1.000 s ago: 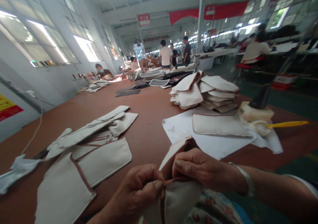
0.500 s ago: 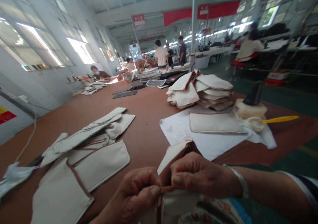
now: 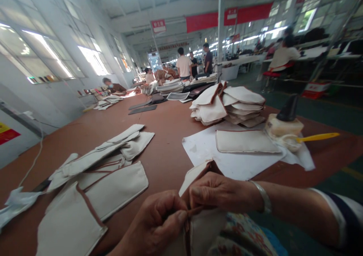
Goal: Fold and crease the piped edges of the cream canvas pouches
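Fabric (image 3: pixel 208 225) with a brown edge is right in front of the person at the near side of the table (image 3: pixel 170 129), partly over some flowery cloth (image 3: pixel 244 231). Left hand (image 3: pixel 163 220) has the brown edge pinched between thumb and finger, and the right hand (image 3: pixel 224 191) pinches it too, just beside; I'd guess working that close keeps a short bit of edge taut and easy to see. Loose cream pieces (image 3: pixel 119 188) lie spread to the left, probably so they're easy to grab. Over right, one flat pad (image 3: pixel 246 141) sits on white paper (image 3: pixel 195 155), maybe to keep it clean, with a tub (image 3: pixel 285 126) and yellow handle (image 3: pixel 319 137) beside it, and a stack (image 3: pixel 244 96) behind.
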A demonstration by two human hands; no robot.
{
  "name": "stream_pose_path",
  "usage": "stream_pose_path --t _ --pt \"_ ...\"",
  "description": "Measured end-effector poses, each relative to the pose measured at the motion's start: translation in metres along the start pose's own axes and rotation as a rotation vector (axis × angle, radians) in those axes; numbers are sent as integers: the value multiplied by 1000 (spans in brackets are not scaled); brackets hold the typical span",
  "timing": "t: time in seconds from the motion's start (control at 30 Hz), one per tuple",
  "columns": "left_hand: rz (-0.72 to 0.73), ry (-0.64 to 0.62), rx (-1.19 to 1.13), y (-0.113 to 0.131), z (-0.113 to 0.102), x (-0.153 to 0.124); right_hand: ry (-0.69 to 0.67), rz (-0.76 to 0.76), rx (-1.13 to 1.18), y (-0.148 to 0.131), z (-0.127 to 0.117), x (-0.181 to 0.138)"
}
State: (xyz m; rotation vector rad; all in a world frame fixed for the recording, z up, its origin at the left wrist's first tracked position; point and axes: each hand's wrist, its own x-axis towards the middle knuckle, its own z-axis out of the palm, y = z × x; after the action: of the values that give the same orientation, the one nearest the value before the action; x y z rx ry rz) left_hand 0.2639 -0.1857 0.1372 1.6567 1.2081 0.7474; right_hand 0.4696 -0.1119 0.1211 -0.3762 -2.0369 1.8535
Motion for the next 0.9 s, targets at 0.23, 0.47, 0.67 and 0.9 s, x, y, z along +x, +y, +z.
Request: stream_pose_path --t 0.23,0.47,0.67,0.9 --pt "-162 -268 -209 -8 -25 0 -26 -102 -74 -3 -3 7" --pt "-321 -180 -314 -12 -31 2 -50 -109 -2 2 -5 6" --pt "-332 -42 -395 -7 -10 6 -49 -80 29 0 -4 7" --pt "-24 147 -43 -3 -7 -6 30 59 141 8 2 6"
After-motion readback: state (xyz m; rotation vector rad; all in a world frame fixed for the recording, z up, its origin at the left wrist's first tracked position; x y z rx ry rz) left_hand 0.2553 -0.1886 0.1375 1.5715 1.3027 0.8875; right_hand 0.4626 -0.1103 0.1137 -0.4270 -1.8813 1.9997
